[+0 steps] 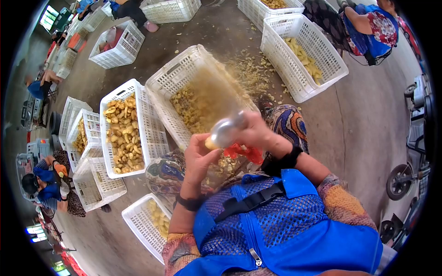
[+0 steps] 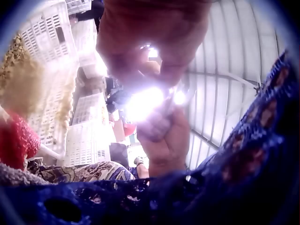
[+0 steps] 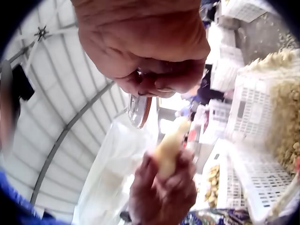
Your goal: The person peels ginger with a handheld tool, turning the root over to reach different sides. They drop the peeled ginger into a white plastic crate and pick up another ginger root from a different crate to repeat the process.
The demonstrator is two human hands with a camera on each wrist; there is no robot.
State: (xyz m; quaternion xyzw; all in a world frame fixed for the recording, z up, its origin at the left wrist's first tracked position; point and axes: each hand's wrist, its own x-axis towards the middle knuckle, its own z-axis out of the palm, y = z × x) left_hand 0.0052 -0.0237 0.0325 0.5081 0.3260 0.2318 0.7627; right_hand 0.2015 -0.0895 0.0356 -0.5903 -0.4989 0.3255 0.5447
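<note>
In front of the blue vest, my left hand (image 1: 200, 158) grips a piece of ginger (image 3: 169, 147), pale and peeled where it shows in the right wrist view. My right hand (image 1: 255, 134) holds a shiny metal spoon (image 3: 138, 111) in curled fingers. In the head view the spoon is blurred and overlaps the ginger's end; in the right wrist view it appears above the ginger. Below the hands lies something red (image 1: 245, 152). A white crate (image 1: 159, 87) of peelings stands just beyond them, partly blurred.
A crate (image 1: 107, 158) of unpeeled ginger stands left, beside stacked crates (image 1: 87, 188). Pale ginger pieces lie in crates at the right (image 1: 301, 94) and lower left (image 1: 138, 221). Peelings (image 1: 258, 76) litter the floor. Other people sit at the left and upper right.
</note>
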